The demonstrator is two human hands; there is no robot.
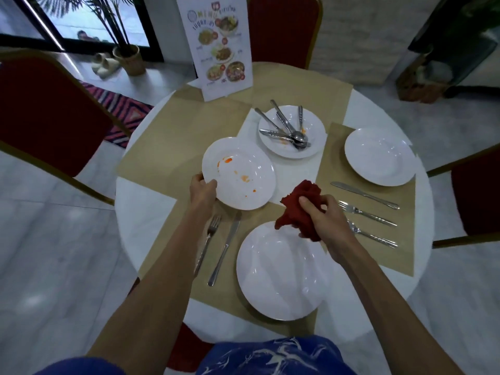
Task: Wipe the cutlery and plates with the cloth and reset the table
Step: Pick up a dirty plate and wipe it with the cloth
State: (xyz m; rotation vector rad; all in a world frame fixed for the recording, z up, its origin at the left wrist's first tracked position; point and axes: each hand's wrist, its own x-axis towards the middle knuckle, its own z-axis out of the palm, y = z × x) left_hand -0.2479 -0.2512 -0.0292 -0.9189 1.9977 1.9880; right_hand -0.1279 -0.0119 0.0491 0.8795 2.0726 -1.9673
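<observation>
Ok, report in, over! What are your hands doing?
Left hand grips stained plate by its rim. Right hand clutches red cloth. Wiping not begun. Nothing blocking.

Head camera looks steeply down onto the round table [140,239].

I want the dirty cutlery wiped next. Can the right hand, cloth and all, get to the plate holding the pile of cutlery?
Probably yes. The right hand, bunching the red cloth, has only bare table between it and the plate of cutlery. The stained plate in the left hand sits off to the side.
</observation>
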